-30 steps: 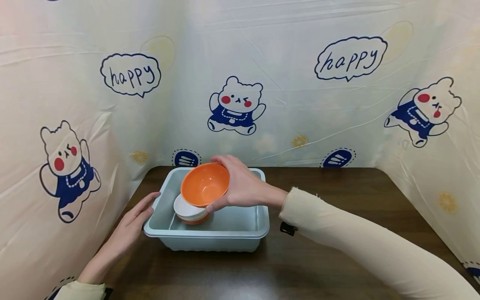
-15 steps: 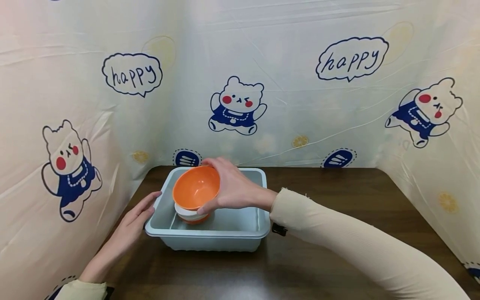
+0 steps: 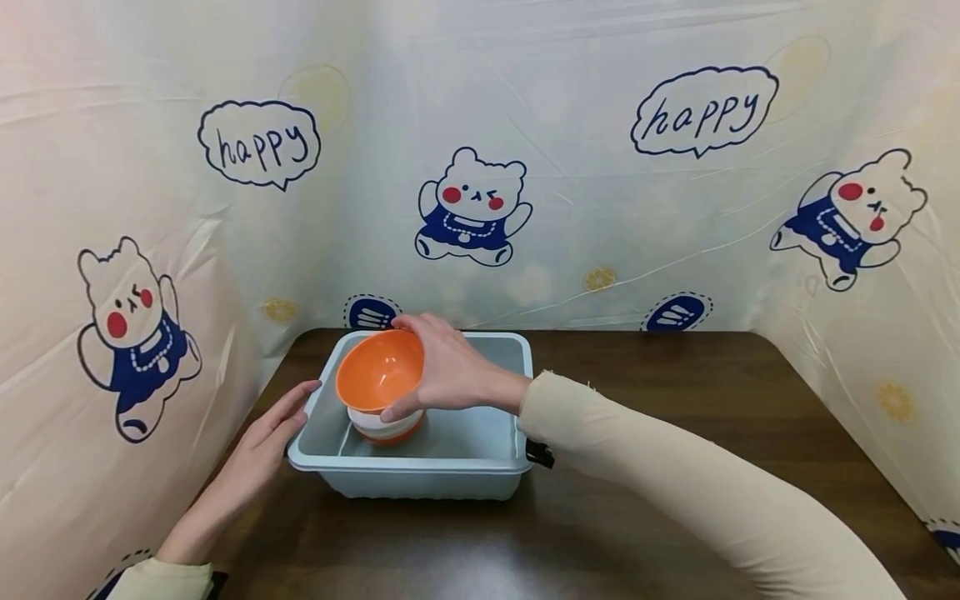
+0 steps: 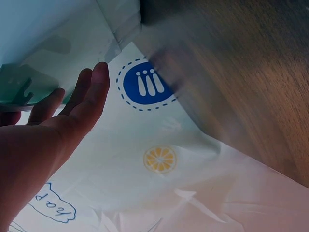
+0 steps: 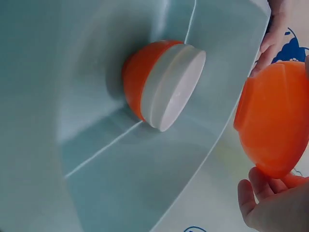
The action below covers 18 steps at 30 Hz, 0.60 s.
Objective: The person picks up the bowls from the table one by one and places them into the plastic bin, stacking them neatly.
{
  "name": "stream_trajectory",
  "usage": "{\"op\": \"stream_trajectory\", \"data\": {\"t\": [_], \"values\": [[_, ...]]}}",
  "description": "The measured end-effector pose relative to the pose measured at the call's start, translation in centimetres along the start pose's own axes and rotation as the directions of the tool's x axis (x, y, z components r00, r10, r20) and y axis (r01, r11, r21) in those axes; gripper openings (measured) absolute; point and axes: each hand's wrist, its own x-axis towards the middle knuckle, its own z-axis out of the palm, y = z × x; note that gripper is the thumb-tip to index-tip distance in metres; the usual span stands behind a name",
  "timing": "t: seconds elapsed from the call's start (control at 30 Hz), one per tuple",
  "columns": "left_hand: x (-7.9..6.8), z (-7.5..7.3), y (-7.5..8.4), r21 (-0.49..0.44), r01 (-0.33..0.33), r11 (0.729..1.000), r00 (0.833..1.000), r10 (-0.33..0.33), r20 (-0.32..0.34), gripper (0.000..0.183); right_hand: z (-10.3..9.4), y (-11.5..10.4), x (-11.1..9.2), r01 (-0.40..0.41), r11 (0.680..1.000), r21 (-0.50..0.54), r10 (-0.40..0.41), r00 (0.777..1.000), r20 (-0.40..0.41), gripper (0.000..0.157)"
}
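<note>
My right hand (image 3: 453,367) grips an orange bowl (image 3: 378,371) by its rim, thumb at the near side and fingers at the far side. The bowl tilts with its inside toward the head camera. Below it, white bowls (image 5: 179,89) sit nested in another orange bowl (image 5: 137,77) on the tub's floor, and the right wrist view shows a gap between this stack and the held bowl. A pale blue plastic tub (image 3: 420,485) surrounds the stack. With fairly straight fingers, my left hand (image 3: 258,446) touches the tub's left rim; its fingers show against the outer wall in the left wrist view.
Under the tub is a dark brown wooden table (image 3: 637,467), stretching away to the right and front. A pale cloth (image 3: 570,183) printed with cartoon bears and "happy" bubbles closes off the back and both sides. The stack stands in the tub's left part.
My right hand has carried the orange bowl leftward and slightly down, over the nested stack. My left hand and the tub have stayed in place.
</note>
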Motion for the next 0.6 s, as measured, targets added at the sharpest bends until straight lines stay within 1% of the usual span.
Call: {"op": "stream_trajectory", "data": {"t": [0.2,0.37,0.6], "values": [[0.0,-0.2,0.0,-0.005,-0.001,1.000,1.000,0.001,0.002,0.053,-0.2,-0.2,0.8,-0.008,1.000,-0.012,0.008,1.000,-0.012,0.105],[-0.1,-0.2,0.0,-0.006,0.007,1.000,1.000,-0.007,0.005,0.054,0.1,-0.3,1.3,-0.014,1.000,-0.017,0.014,1.000,0.007,0.105],[-0.1,-0.2,0.1,0.001,-0.015,1.000,1.000,0.015,-0.001,0.053,0.4,-0.2,2.0,-0.029,0.998,-0.047,0.030,0.999,0.010,0.106]]}}
